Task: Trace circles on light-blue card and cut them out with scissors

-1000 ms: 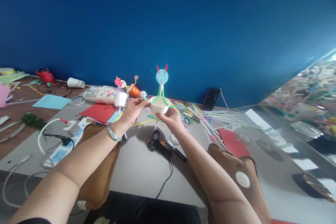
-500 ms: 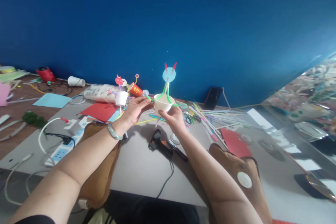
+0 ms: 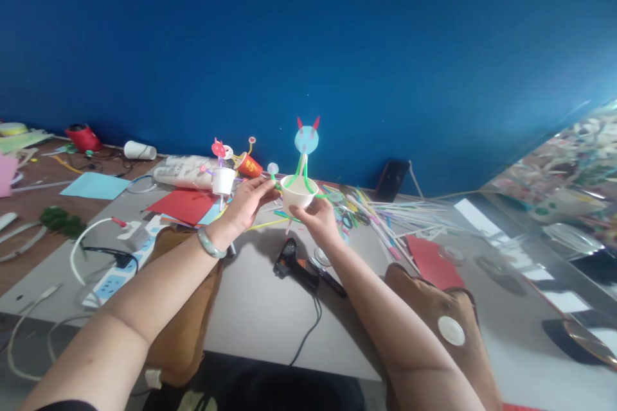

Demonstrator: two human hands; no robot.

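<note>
Nearest the body, two brown cushions [image 3: 186, 321] lie on the grey table [image 3: 250, 327], one beneath each forearm, the one on the right bearing a round white disc [image 3: 452, 331]. Between the forearms lies a black glue gun [image 3: 295, 270], its cord trailing toward the near edge. Beyond it, the two hands are a little apart, both busy with one paper cup [image 3: 299, 198] figure held up above the table. The right hand [image 3: 318, 217] grips the white cup, thumb on its near side; the left hand [image 3: 248, 202] has thumb and forefinger pinched on the green arm [image 3: 274, 176] at its left. Green strips rise from the cup to a light blue round head [image 3: 306, 139] with two red ears. To the left stands a smaller white cup [image 3: 223, 182] figure, just behind red paper [image 3: 182, 205], with a tilted orange cup [image 3: 249, 166] farther back. Coloured sticks [image 3: 385, 215] spread to the right, and a phone [image 3: 392, 180] leans against the blue wall [image 3: 308, 45].
</note>
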